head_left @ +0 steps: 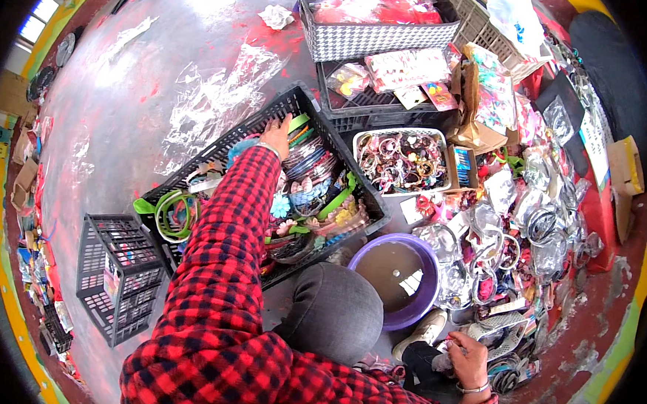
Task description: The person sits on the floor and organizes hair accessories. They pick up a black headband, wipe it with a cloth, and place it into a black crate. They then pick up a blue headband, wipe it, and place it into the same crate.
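My left hand (276, 135) reaches into a black plastic crate (345, 156) full of headbands. Its fingers are stretched out over the headbands by the far wall, beside a blue fluffy one (242, 150). Blue, pink and flowered headbands (311, 189) lie packed to the right of my forearm, and green headbands (174, 216) lie to its left. At the lower right, my right hand (468, 363) is closed in a pinch beside my leg. Something small and reddish shows at its fingertips, too small to name.
A purple basin (428, 282) of murky water stands beside my knee. Right of it spreads a pile of bagged hair accessories (488, 242). A white tray of hair ties (400, 159) and a patterned basket (377, 44) stand beyond. A small black crate (119, 278) sits at left.
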Demonstrator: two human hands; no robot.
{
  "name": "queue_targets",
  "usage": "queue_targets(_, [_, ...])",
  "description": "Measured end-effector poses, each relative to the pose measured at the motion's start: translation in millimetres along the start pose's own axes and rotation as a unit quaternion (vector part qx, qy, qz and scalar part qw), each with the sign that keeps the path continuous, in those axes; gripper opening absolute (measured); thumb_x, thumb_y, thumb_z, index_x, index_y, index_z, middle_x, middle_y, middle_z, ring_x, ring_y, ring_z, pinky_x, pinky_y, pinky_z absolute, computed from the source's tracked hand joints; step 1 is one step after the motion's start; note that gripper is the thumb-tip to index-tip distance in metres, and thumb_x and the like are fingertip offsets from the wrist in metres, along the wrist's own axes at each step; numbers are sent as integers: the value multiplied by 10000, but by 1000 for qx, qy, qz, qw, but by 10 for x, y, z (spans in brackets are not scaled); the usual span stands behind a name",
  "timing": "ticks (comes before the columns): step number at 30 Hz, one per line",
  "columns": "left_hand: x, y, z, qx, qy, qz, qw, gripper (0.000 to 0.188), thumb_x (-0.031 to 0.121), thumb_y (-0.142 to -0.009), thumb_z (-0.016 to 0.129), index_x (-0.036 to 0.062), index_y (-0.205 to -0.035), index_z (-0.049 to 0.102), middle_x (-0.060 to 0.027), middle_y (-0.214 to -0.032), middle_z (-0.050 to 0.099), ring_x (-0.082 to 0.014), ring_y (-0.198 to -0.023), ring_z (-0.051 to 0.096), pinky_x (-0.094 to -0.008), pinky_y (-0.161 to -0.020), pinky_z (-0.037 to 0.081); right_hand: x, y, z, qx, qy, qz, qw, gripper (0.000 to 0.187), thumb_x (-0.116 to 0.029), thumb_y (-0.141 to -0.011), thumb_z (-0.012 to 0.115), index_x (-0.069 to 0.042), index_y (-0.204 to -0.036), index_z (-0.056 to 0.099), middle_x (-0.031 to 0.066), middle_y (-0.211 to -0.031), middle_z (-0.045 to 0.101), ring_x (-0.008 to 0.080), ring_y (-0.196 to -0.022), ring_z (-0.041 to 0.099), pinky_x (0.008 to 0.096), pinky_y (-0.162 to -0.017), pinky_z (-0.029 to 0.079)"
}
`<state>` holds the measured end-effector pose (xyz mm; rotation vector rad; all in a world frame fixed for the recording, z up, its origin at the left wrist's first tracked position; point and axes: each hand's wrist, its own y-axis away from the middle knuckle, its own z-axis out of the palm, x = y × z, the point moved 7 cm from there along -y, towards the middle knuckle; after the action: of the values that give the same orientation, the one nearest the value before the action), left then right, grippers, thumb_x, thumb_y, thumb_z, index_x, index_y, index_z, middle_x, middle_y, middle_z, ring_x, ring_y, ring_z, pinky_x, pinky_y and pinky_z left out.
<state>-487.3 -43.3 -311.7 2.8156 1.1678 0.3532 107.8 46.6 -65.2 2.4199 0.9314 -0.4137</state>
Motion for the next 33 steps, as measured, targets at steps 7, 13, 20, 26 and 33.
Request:
queue_targets(7, [100, 151, 141, -40, -1, 21, 999, 653, 53, -794, 369, 115, -1408, 157, -158, -1440, 197, -293, -1321, 227, -375, -1076, 204, 133, 175, 193, 33, 181, -153, 971, 208, -47, -756, 600, 45, -942, 620, 99, -766, 645, 133, -686, 586, 260, -638, 462])
queue_targets(13, [76, 113, 143, -57, 21, -54, 997, 664, 80, -806, 355, 117, -1419, 101, -179, -1454, 129, -345, -1320, 209, -389, -1069, 222, 114, 33, -43, 7, -147, 94, 985, 201, -60, -741, 612, 20, -924, 630, 121, -756, 641, 183, -692, 611, 283, -640, 469])
queue_targets(20, [257, 317, 68, -52, 32, -65, 996, 636, 117, -808, 366, 167, -1410, 167, -169, -1453, 152, -340, -1321, 210, -433, -1069, 204, 159, 131, -45, 22, -145, 64, 987, 213, -58, -751, 604, 21, -948, 616, 137, -793, 645, 201, -710, 621, 297, -660, 471])
queue_targets(26, [72, 718, -404, 109, 91, -87, 986, 591, 32, -782, 410, 41, -1354, 262, -245, -1371, 282, -354, -1272, 296, -379, -1041, 279, -28, 123, -116, 12, -133, 41, 990, 216, -40, -759, 587, 38, -959, 605, 142, -794, 646, 189, -728, 618, 293, -665, 472])
queue_targets(33, [-1249, 2519, -920, 333, 122, -259, 898, 196, 113, -723, 543, 2, -863, 623, -172, -799, 620, -361, -812, 574, -454, -765, 432, 165, 191, -28, 7, -138, 81, 987, 220, -44, -754, 558, 31, -954, 611, 140, -795, 630, 175, -714, 594, 282, -667, 463])
